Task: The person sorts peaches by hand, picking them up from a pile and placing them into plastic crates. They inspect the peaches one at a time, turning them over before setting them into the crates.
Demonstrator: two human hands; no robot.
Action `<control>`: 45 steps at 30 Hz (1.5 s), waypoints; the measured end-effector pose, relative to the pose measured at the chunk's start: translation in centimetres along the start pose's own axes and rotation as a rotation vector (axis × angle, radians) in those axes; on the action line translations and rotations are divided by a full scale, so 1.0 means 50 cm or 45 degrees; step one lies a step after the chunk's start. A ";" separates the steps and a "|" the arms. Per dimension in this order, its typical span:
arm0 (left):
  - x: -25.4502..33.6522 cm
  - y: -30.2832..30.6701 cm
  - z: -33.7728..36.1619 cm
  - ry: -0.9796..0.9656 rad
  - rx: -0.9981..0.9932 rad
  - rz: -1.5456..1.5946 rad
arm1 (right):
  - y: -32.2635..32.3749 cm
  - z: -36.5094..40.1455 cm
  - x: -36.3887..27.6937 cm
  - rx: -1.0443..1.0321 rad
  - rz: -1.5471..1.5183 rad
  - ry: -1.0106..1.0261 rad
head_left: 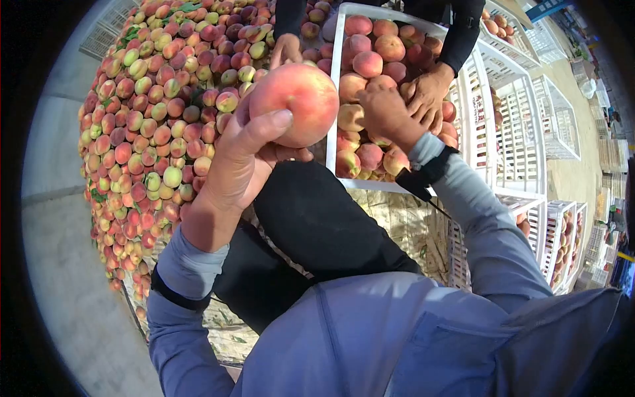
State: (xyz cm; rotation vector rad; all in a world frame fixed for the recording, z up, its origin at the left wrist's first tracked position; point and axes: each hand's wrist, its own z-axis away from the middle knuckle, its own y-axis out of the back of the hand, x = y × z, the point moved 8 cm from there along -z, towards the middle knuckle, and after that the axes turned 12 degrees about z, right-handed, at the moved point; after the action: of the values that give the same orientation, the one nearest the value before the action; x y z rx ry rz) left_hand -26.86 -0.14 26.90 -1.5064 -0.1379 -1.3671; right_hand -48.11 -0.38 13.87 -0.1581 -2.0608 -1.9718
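My left hand (pixel 245 142) is closed around a large pink-red peach (pixel 294 106), its thumb lying across the near side. The peach is raised close to the camera, above my dark-trousered legs. My right hand (pixel 389 114) reaches over a white plastic crate (pixel 336 92) filled with peaches (pixel 368 64). Its fingers are curled down among the fruit, and their tips are hidden, so what they hold cannot be made out. A co-worker's hand (pixel 430 96) rests on peaches in the same crate, right beside mine.
A large heap of loose peaches (pixel 149 116) spreads at the left. The co-worker's other hand (pixel 286 49) is at the heap's edge. White crates (pixel 519 126) stand at the right, some containing peaches. A leaf-strewn sheet (pixel 410 225) lies beneath my legs.
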 end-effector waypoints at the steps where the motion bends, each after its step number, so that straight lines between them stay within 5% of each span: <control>1: -0.014 0.007 0.004 0.032 0.018 0.079 | -0.055 0.005 -0.028 -0.018 0.043 0.030; 6: -0.030 0.009 0.021 0.054 0.045 0.247 | -0.103 -0.019 -0.074 -0.085 -0.004 0.059; 13: -0.026 0.016 0.025 0.060 -0.002 0.187 | 0.102 0.119 0.016 0.146 -0.495 0.093; 22: -0.056 -0.005 0.018 0.072 0.014 0.063 | -0.027 0.362 0.150 -0.533 -0.645 -0.469; 23: -0.057 -0.005 0.019 0.079 0.012 0.054 | -0.024 0.364 0.141 -0.414 -0.623 -0.445; 29: -0.050 -0.020 0.022 0.045 0.001 -0.075 | -0.029 0.358 0.148 -0.685 -0.284 -0.369; 32: -0.055 -0.017 0.012 -0.044 0.018 -0.352 | 0.137 0.281 0.109 0.017 -0.921 -0.327; 34: -0.053 -0.053 0.008 -0.081 -0.020 -0.575 | 0.176 0.243 0.034 -0.100 -1.931 -0.312; 36: -0.066 -0.076 0.006 -0.125 -0.105 -0.795 | 0.208 0.219 -0.048 -0.152 -2.404 -0.099; 39: -0.094 -0.084 0.009 -0.102 -0.285 -0.948 | 0.181 0.198 -0.078 0.045 -2.404 -0.161; 42: -0.050 -0.054 0.021 -0.070 -0.048 -1.135 | 0.105 0.184 -0.065 -0.073 -2.524 -0.549; 43: -0.019 -0.037 0.026 -0.274 0.012 -1.116 | 0.095 0.183 -0.047 -0.124 -2.422 -0.590; 45: 0.023 0.012 0.048 -0.231 0.145 -0.990 | 0.041 0.176 -0.040 -0.203 -2.423 -0.655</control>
State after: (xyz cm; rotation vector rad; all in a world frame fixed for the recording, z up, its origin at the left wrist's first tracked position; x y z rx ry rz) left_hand -24.50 0.70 27.94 -1.5385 -0.9819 -1.7687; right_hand -46.78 8.70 15.04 2.2374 -2.4446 -3.0516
